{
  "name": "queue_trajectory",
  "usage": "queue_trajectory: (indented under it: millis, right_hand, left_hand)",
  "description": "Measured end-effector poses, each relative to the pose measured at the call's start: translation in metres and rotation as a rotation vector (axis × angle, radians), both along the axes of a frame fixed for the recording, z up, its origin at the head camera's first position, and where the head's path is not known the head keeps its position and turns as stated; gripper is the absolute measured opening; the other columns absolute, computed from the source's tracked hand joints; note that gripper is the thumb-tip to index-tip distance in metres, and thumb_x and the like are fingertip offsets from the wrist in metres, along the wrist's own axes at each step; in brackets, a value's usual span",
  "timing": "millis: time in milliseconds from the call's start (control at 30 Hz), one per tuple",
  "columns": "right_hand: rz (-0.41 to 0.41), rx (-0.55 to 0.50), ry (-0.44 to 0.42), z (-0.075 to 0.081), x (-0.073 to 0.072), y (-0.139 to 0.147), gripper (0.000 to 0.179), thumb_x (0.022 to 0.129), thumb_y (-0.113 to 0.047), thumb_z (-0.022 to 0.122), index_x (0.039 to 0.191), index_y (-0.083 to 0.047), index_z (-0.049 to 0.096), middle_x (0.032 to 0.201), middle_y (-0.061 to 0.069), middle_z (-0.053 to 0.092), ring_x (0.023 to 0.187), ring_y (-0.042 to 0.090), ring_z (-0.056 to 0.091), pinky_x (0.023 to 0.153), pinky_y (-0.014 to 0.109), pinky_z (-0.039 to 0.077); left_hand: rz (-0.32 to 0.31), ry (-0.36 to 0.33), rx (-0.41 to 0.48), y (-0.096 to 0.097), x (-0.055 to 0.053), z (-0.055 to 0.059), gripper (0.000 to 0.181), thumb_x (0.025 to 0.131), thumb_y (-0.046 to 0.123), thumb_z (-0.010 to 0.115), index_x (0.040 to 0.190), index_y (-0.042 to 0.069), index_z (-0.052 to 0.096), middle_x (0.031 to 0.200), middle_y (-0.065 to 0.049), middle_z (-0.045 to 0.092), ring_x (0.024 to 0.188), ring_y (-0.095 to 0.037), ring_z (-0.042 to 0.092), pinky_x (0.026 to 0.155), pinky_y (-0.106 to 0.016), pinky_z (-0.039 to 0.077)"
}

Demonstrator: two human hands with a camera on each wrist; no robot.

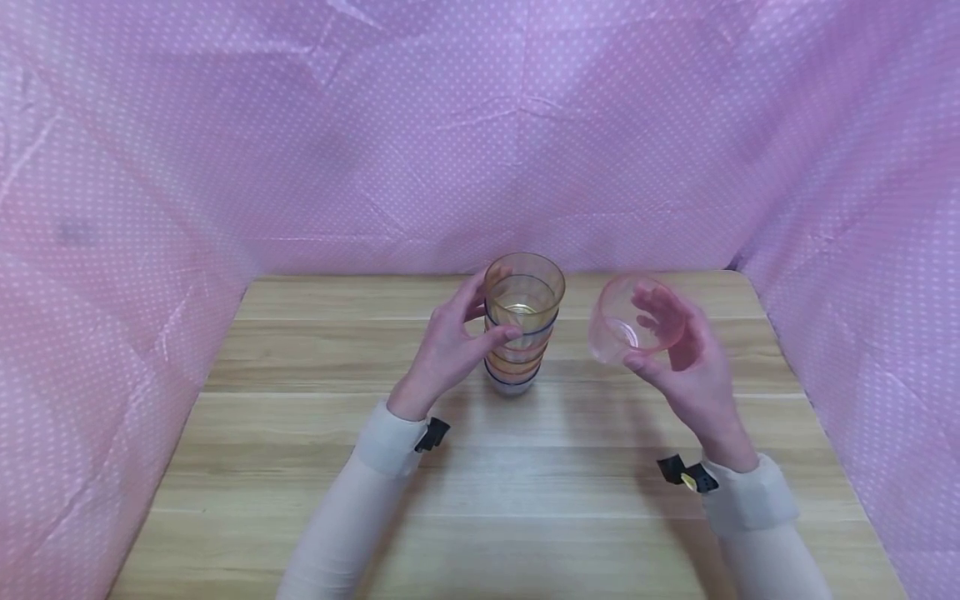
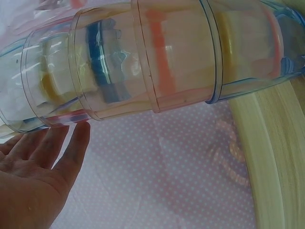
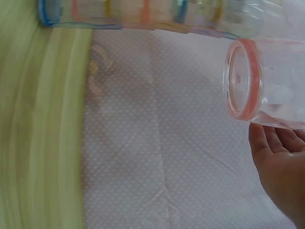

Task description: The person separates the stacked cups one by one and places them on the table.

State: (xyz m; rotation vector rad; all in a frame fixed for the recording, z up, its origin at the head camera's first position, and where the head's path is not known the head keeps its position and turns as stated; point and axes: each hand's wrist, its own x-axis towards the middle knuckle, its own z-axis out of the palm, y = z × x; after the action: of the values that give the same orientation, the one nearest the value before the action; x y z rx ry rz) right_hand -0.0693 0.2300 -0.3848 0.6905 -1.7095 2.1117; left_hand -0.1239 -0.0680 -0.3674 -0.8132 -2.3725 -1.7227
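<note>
A tall stack of nested clear plastic cups [image 1: 517,358] stands upright on the table, with blue, orange and yellow tints and an amber-rimmed cup on top. My left hand [image 1: 446,346] holds the upper part of this stack, thumb at the near side and fingers round the far left side. To the right, my right hand [image 1: 701,379] grips a pink-tinted clear cup [image 1: 609,329], its mouth up and slightly tilted. That cup is raised above the table and apart from the stack. In the right wrist view, a pink ring circles the base of the pink cup [image 3: 281,86].
The wood-grain table [image 1: 480,483] runs back to a pink polka-dot cloth [image 1: 480,150], which also hangs at both sides. Each wrist wears a pale band with a small black device, the left device [image 1: 432,434] near the stack's base.
</note>
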Motion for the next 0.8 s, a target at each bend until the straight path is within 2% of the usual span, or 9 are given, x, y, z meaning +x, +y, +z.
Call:
queue_trajectory:
  millis: [200, 367, 500, 633, 800]
  right_hand:
    - [0.012, 0.057, -0.028, -0.010, -0.001, 0.003, 0.081, 0.077, 0.017, 0.082, 0.148, 0.012, 0.042, 0.148, 0.023, 0.054, 0.137, 0.031, 0.051, 0.113, 0.034, 0.047]
    - [0.014, 0.120, -0.075, -0.019, -0.003, 0.003, 0.084, 0.072, 0.030, 0.075, 0.147, 0.014, 0.039, 0.148, 0.025, 0.051, 0.138, 0.030, 0.050, 0.116, 0.035, 0.045]
    - [0.001, 0.165, -0.127, -0.027, -0.004, 0.002, 0.088, 0.069, 0.037, 0.070, 0.147, 0.013, 0.037, 0.147, 0.022, 0.053, 0.138, 0.026, 0.050, 0.116, 0.034, 0.044]
    - [-0.001, 0.195, -0.155, -0.037, -0.006, 0.002, 0.093, 0.070, 0.037, 0.068, 0.152, 0.006, 0.035, 0.146, 0.015, 0.055, 0.138, 0.024, 0.050, 0.116, 0.032, 0.044]
    - [-0.030, 0.299, -0.203, -0.047, -0.009, 0.002, 0.103, 0.073, 0.031, 0.072, 0.159, -0.006, 0.029, 0.145, 0.022, 0.051, 0.135, 0.018, 0.052, 0.115, 0.030, 0.045]
  left_hand:
    - [0.002, -0.004, -0.001, -0.001, 0.000, 0.000, 0.078, 0.088, 0.012, 0.084, 0.155, 0.012, 0.045, 0.154, 0.006, 0.054, 0.136, -0.014, 0.055, 0.107, -0.036, 0.053]
    - [0.005, -0.008, 0.000, -0.001, 0.001, 0.000, 0.077, 0.088, 0.012, 0.084, 0.155, 0.012, 0.046, 0.153, 0.006, 0.055, 0.135, -0.014, 0.056, 0.107, -0.036, 0.053]
    - [0.005, -0.012, 0.001, -0.001, 0.000, 0.001, 0.077, 0.088, 0.012, 0.084, 0.155, 0.013, 0.046, 0.153, 0.006, 0.055, 0.134, -0.014, 0.056, 0.107, -0.036, 0.053]
    - [0.005, -0.013, 0.002, -0.001, 0.000, 0.001, 0.077, 0.087, 0.012, 0.085, 0.154, 0.012, 0.046, 0.153, 0.006, 0.055, 0.134, -0.015, 0.057, 0.107, -0.036, 0.053]
    - [0.002, -0.009, 0.007, -0.001, 0.000, 0.000, 0.077, 0.087, 0.012, 0.085, 0.154, 0.012, 0.046, 0.153, 0.004, 0.055, 0.134, -0.015, 0.057, 0.107, -0.037, 0.053]
